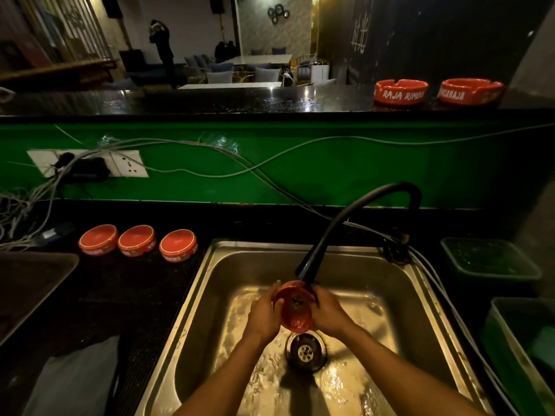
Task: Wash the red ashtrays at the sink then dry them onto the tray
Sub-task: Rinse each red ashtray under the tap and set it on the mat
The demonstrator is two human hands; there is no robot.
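Three red ashtrays [137, 241] sit upside down on the counter at ten o'clock of the sink [420, 298], two more [437, 91] on the ledge at one o'clock. The black tap [354, 226] arches over the ashtray [294, 307], tilted with its bowl facing me above the drain [305, 351]. Left hand [264, 313] and right hand [327, 313] cup it from each side.

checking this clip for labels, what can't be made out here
- Held ashtray, head view: both hands and the tap cover its rim.
- Tray: cut off by the left edge.
- Green tub: too dark to see its contents.
- Three upturned ashtrays: lettering too small to read.
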